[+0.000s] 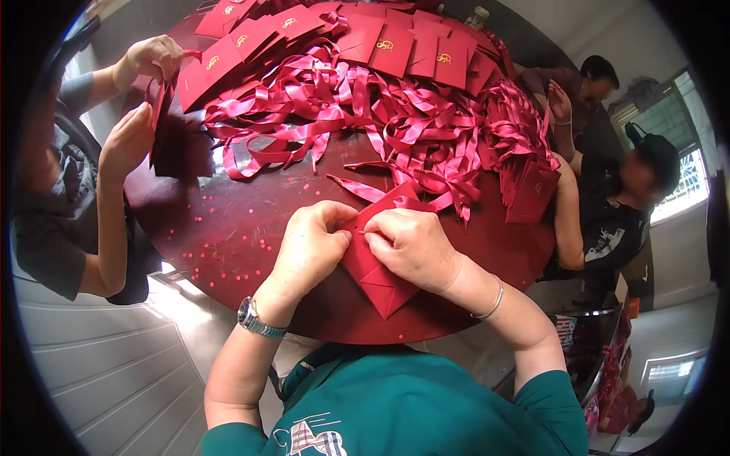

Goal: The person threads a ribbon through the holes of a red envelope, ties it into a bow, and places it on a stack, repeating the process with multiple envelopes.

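Observation:
A flat red paper gift bag (374,283) lies slanted at the near edge of the table, its folded bottom end toward me. My left hand (315,243) is closed in a pinch at the bag's upper left edge. My right hand (411,245) is closed over the upper part, thumb and forefinger pinched close to my left fingertips. Something tiny and pale shows between the two hands, too small to name. A pink-red satin ribbon (353,187) runs out by the bag's upper end, partly hidden behind my right hand.
The round dark red table (296,199) carries a heap of satin ribbons (304,106) and rows of red bags (365,38). Small red paper dots (217,251) are scattered at left. Another person's hands (129,140) hold a bag at left; other people (608,190) sit at right.

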{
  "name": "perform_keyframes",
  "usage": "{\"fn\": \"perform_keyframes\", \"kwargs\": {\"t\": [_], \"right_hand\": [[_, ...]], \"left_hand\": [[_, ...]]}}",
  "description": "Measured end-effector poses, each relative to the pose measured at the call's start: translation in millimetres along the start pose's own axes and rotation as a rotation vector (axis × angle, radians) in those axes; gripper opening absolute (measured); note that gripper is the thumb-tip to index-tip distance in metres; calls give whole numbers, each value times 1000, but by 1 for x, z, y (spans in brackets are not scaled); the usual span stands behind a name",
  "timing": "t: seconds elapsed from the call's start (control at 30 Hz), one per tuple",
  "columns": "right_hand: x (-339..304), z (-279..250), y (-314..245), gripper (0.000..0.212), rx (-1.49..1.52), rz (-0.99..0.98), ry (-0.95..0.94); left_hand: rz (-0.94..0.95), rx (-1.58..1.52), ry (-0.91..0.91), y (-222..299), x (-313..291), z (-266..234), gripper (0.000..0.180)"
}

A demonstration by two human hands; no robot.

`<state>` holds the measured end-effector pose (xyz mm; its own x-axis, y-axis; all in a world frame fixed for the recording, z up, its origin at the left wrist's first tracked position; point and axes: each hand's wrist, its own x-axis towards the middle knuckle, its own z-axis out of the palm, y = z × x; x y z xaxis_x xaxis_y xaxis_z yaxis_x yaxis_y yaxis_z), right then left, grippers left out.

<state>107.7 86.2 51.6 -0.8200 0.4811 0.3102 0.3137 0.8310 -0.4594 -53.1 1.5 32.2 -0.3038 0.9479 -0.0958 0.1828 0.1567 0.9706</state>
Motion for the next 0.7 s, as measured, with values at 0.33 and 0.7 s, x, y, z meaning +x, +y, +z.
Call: {"fn": "perform_keyframes", "kwargs": {"t": [0.33, 0.7], "right_hand": [[11, 10, -6, 5, -133, 88, -51], [11, 26, -3, 11, -68, 137, -42]], "left_hand": [[115, 66, 38, -8, 0, 7, 24], [216, 131, 145, -19, -2, 7, 24]]}}
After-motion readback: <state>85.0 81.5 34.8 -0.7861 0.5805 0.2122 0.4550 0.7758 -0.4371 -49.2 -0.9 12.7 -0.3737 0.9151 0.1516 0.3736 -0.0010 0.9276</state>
